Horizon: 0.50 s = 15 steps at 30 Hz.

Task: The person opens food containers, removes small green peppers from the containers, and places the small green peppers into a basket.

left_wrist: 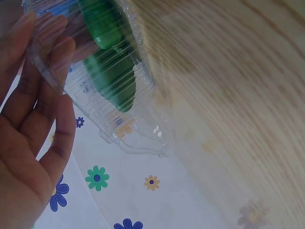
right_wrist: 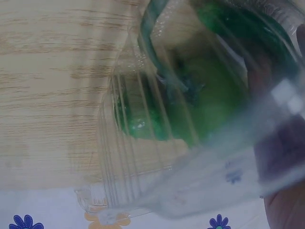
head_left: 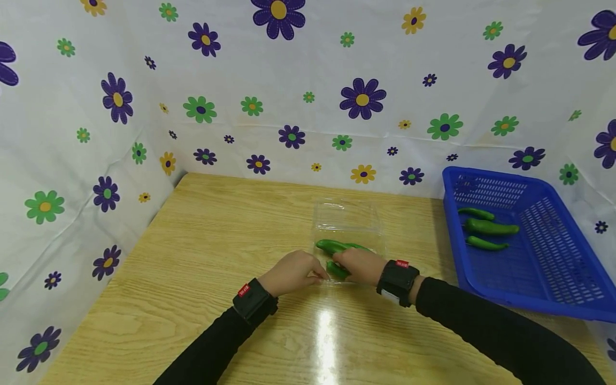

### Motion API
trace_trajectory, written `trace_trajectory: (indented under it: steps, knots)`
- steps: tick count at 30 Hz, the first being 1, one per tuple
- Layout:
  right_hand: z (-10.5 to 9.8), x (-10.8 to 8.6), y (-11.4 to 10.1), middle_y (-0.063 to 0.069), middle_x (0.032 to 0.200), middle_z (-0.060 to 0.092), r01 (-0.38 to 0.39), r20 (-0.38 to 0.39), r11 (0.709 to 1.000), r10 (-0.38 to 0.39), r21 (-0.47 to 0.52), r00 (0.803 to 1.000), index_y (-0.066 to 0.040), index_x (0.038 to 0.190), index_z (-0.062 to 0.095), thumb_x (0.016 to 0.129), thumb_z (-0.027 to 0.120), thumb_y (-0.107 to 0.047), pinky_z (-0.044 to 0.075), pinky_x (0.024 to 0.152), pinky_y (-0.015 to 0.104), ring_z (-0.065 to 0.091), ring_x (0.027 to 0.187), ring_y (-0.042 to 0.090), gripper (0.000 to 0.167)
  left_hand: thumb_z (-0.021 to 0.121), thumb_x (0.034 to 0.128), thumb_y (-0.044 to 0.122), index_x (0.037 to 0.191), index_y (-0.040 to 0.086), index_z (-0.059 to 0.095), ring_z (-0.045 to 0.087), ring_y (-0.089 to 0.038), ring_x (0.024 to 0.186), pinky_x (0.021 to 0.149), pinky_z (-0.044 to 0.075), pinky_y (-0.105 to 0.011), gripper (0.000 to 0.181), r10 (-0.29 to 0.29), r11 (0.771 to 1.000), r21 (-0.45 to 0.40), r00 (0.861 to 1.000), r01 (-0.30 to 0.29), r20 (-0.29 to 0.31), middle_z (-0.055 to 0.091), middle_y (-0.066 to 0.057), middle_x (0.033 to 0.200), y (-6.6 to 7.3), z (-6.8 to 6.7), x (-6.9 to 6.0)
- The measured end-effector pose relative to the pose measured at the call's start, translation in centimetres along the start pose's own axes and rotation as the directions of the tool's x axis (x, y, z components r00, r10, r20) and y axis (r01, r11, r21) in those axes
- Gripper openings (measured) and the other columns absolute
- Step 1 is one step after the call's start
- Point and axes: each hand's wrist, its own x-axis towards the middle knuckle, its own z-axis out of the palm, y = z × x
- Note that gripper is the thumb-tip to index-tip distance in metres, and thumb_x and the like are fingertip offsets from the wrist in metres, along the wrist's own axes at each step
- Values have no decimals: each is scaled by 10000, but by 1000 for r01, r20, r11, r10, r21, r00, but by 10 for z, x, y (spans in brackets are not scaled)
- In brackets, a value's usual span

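Peppers (head_left: 331, 246) angled crosswise in box (head_left: 351, 230), left fingers (left_wrist: 32, 93) pinching it, right fingers (head_left: 344, 259), hold unclear

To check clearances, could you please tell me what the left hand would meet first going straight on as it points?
Probably the clear plastic container, whose edge the left hand seems to hold; a green pepper appears to lie beyond, though depth is unclear.

Ribbed plastic container (head_left: 348, 231), glossy table (head_left: 216, 224)
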Motion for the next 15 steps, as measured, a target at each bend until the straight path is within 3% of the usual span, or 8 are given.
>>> trace_trajectory:
  steps: [5, 15]
  knots:
    - [6, 4, 3, 6, 859, 658, -7, 16, 1000, 7, -14, 1000, -83, 963, 632, 753, 792, -176, 492, 675, 266, 566, 722, 86, 280, 707, 834, 179, 942, 144, 766, 672, -95, 839, 747, 527, -205, 128, 5, 1000, 1, 1000, -5, -5, 738, 32, 916, 0, 1, 0]
    - [6, 4, 2, -11, 796, 634, 39, 10, 999, -39, 2, 999, -88, 912, 641, 747, 792, -154, 447, 628, 227, 498, 664, 62, 233, 715, 825, 183, 940, 142, 767, 673, -96, 830, 734, 525, -198, 132, 2, 1000, -2, 1000, -2, -7, 739, 29, 914, 0, 1, -1]
